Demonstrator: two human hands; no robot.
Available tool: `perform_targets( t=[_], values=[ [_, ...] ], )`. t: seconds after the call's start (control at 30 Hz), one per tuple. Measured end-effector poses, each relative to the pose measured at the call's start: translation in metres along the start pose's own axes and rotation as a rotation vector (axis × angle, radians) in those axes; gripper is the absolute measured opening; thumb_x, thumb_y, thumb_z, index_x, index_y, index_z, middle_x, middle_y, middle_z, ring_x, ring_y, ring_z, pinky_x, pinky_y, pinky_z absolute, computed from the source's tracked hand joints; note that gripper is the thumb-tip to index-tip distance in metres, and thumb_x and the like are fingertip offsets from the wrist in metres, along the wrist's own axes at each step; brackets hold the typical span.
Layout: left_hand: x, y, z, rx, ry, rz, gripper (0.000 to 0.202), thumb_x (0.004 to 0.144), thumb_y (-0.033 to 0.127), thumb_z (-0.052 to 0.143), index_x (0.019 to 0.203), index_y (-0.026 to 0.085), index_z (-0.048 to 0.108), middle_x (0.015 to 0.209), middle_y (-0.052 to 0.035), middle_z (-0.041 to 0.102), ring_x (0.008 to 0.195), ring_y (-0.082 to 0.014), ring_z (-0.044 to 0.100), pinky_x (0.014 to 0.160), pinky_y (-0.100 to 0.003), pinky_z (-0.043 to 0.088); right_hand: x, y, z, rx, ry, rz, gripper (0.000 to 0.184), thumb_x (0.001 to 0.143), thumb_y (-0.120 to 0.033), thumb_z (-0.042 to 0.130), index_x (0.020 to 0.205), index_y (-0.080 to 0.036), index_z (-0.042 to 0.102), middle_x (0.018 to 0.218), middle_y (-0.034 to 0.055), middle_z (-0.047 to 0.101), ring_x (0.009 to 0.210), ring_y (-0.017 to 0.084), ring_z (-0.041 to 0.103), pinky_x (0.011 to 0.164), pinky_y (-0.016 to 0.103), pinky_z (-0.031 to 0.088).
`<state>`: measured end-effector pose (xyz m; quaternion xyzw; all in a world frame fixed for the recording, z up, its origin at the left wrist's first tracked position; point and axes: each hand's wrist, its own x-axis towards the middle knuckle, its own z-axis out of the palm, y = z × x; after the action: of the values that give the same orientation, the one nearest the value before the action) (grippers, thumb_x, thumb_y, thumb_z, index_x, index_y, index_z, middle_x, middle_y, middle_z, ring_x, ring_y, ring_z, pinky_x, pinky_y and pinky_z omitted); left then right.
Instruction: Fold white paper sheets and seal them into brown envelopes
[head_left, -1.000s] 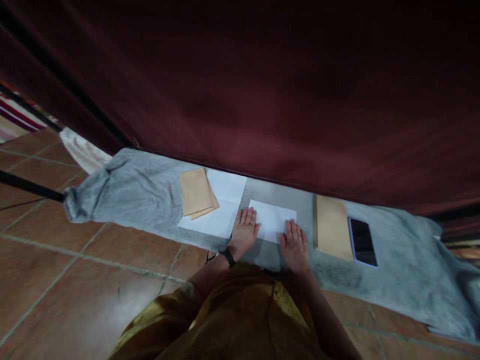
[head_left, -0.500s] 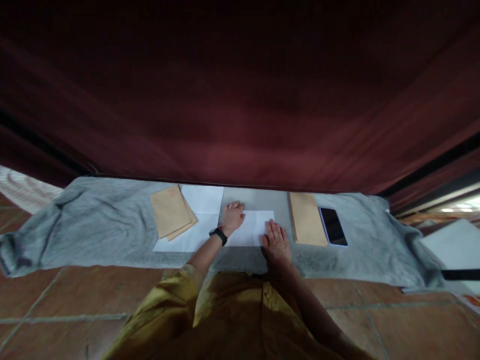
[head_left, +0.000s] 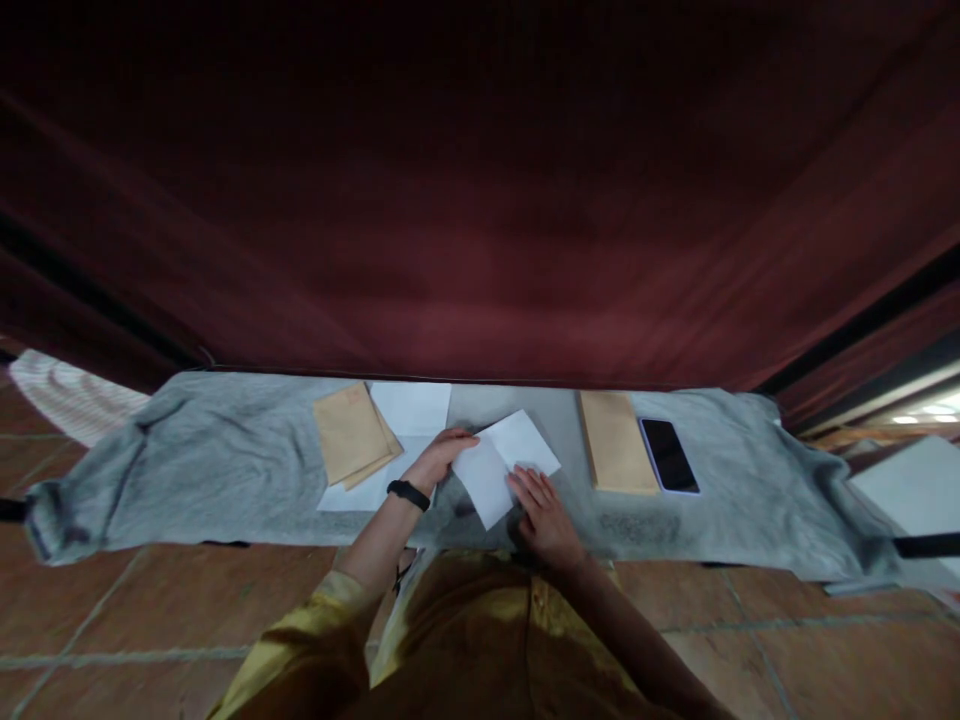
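A folded sheet of white paper lies turned at an angle in front of me, its left part tilted up and a crease down its middle. My left hand pinches the paper's left corner between thumb and fingers. Against the paper's lower right edge rests my right hand, fingers stretched out. Left of my hands, brown envelopes overlap on top of larger white sheets. A stack of brown envelopes lies to the right, beside a phone with a dark screen.
A grey cloth covers the long narrow surface. Dark red fabric rises along its far edge. Tiled floor shows on the near side, and a white panel stands at the far right.
The folded paper, flat and straight before, is now rotated and partly lifted. My left hand has gone from pressing flat to holding its corner; my right hand has moved slightly left and nearer me.
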<state>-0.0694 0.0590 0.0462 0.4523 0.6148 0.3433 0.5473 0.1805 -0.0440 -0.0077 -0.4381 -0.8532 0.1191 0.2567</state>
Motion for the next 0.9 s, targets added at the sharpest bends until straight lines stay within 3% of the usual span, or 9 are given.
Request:
perform_targets(
  t=[0.1, 0.2, 0.33, 0.43, 0.53, 0.6, 0.73, 0.83, 0.9],
  values=[
    [-0.015, 0.000, 0.000, -0.209, -0.025, -0.051, 0.040, 0.060, 0.046, 0.082, 0.078, 0.015, 0.066, 0.069, -0.0032, 0.069, 0.062, -0.0179, 0.062, 0.060, -0.029, 0.049, 0.011, -0.008, -0.006, 0.115, 0.045, 0.061, 0.069, 0.081, -0.004, 0.044, 0.148, -0.019, 0.054, 0.154, 0.0078, 0.054, 0.143, 0.023, 0.047, 0.125, 0.051, 0.033],
    [-0.027, 0.001, -0.003, -0.367, -0.053, -0.071, 0.044, 0.069, 0.055, 0.078, 0.083, 0.015, 0.067, 0.079, -0.0079, 0.073, 0.072, -0.0208, 0.068, 0.070, -0.032, 0.056, 0.028, -0.009, -0.020, 0.349, 0.161, 0.219, 0.061, 0.082, -0.006, 0.044, 0.136, -0.025, 0.066, 0.139, 0.0045, 0.067, 0.130, 0.023, 0.060, 0.118, 0.045, 0.044],
    [-0.040, 0.000, -0.004, -0.691, 0.075, -0.107, 0.032, 0.083, 0.048, 0.075, 0.094, 0.019, 0.067, 0.099, -0.0081, 0.075, 0.092, -0.0202, 0.072, 0.085, -0.033, 0.058, 0.052, -0.015, -0.038, 0.850, 0.354, 0.538, 0.030, 0.090, -0.029, 0.056, 0.113, -0.026, 0.076, 0.106, 0.0030, 0.079, 0.101, 0.025, 0.074, 0.092, 0.040, 0.060],
    [-0.051, -0.006, 0.008, -0.800, 0.075, -0.176, 0.031, 0.077, 0.034, 0.084, 0.099, 0.020, 0.066, 0.099, -0.0057, 0.075, 0.090, -0.0188, 0.072, 0.084, -0.032, 0.057, 0.062, -0.026, -0.041, 1.237, 0.442, 0.715, 0.023, 0.086, -0.044, 0.067, 0.090, -0.023, 0.075, 0.089, 0.0046, 0.080, 0.084, 0.025, 0.075, 0.078, 0.038, 0.062],
    [-0.057, -0.013, 0.024, -0.795, -0.030, -0.181, 0.041, 0.069, 0.031, 0.090, 0.102, 0.020, 0.067, 0.099, -0.0059, 0.076, 0.088, -0.0189, 0.072, 0.083, -0.030, 0.056, 0.062, -0.034, -0.036, 1.540, 0.486, 0.779, 0.024, 0.078, -0.041, 0.077, 0.092, -0.022, 0.071, 0.097, 0.0054, 0.080, 0.087, 0.024, 0.075, 0.078, 0.037, 0.062],
    [-0.057, -0.018, 0.030, -0.766, -0.010, -0.142, 0.046, 0.063, 0.027, 0.092, 0.102, 0.019, 0.068, 0.099, -0.0055, 0.077, 0.086, -0.0184, 0.072, 0.080, -0.028, 0.055, 0.058, -0.033, -0.031, 1.641, 0.493, 0.816, 0.027, 0.075, -0.037, 0.079, 0.096, -0.023, 0.069, 0.100, 0.0046, 0.079, 0.089, 0.022, 0.075, 0.078, 0.035, 0.062],
    [-0.049, -0.026, 0.023, -0.599, 0.145, 0.003, 0.051, 0.060, 0.022, 0.089, 0.106, 0.016, 0.069, 0.093, -0.0059, 0.077, 0.081, -0.0201, 0.072, 0.074, -0.029, 0.054, 0.044, -0.018, -0.022, 1.561, 0.515, 0.905, 0.029, 0.067, -0.036, 0.081, 0.089, -0.023, 0.066, 0.087, 0.0017, 0.077, 0.077, 0.020, 0.073, 0.073, 0.032, 0.061],
    [-0.039, -0.033, 0.015, -0.413, 0.234, 0.119, 0.064, 0.061, 0.018, 0.083, 0.122, 0.015, 0.064, 0.085, -0.0022, 0.077, 0.075, -0.0202, 0.071, 0.072, -0.030, 0.055, 0.033, -0.003, -0.013, 1.274, 0.511, 0.961, 0.032, 0.064, -0.040, 0.079, 0.085, -0.022, 0.064, 0.072, -0.0013, 0.069, 0.061, 0.017, 0.065, 0.062, 0.031, 0.057],
    [-0.033, -0.037, 0.014, -0.261, 0.261, 0.125, 0.072, 0.063, 0.015, 0.078, 0.132, 0.015, 0.059, 0.079, 0.0005, 0.075, 0.071, -0.0207, 0.070, 0.071, -0.032, 0.056, 0.024, 0.005, -0.006, 1.026, 0.466, 0.929, 0.035, 0.069, -0.043, 0.072, 0.096, -0.020, 0.065, 0.064, -0.0037, 0.063, 0.054, 0.016, 0.059, 0.055, 0.030, 0.053]
  ],
)
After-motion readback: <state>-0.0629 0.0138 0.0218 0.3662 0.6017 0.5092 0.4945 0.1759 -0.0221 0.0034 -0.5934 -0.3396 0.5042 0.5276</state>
